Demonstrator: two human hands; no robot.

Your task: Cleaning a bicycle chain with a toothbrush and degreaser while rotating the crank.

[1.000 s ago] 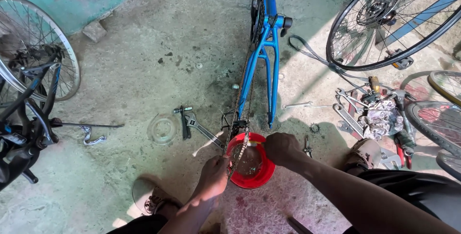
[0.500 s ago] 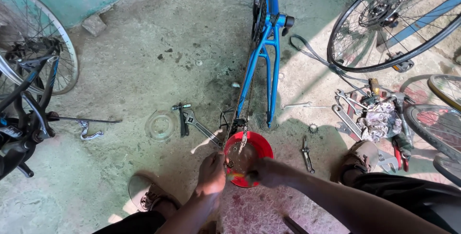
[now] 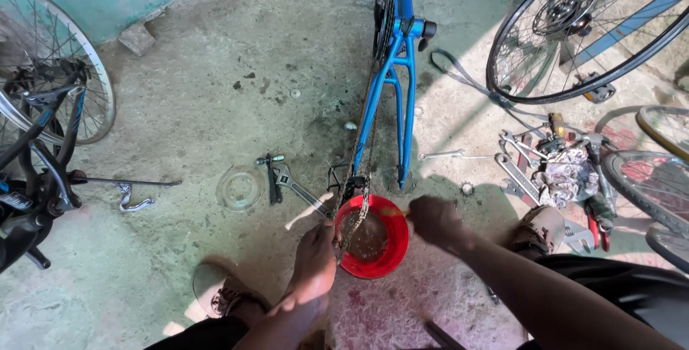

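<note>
1. While the left hand (image 3: 316,253) pinches the greasy metal bicycle chain (image 3: 357,210) over the round red plastic bowl (image 3: 373,239) on the concrete floor (image 3: 215,91), washing looks underway.
2. Right hand (image 3: 434,219), grip clenched on a small, unclear tool at the bowl's rim, probably needs to scrub along the links hanging from the blue bicycle frame (image 3: 391,70).

A person crouches on a concrete floor (image 3: 215,91), left hand (image 3: 316,253) gripping a bicycle chain (image 3: 357,210) that hangs from a blue bike frame (image 3: 393,70) into a red bowl (image 3: 391,246). The right hand (image 3: 434,219) is closed at the bowl's right rim. An adjustable wrench (image 3: 298,186) lies left of the bowl; more wrenches (image 3: 517,160) lie to the right.
</note>
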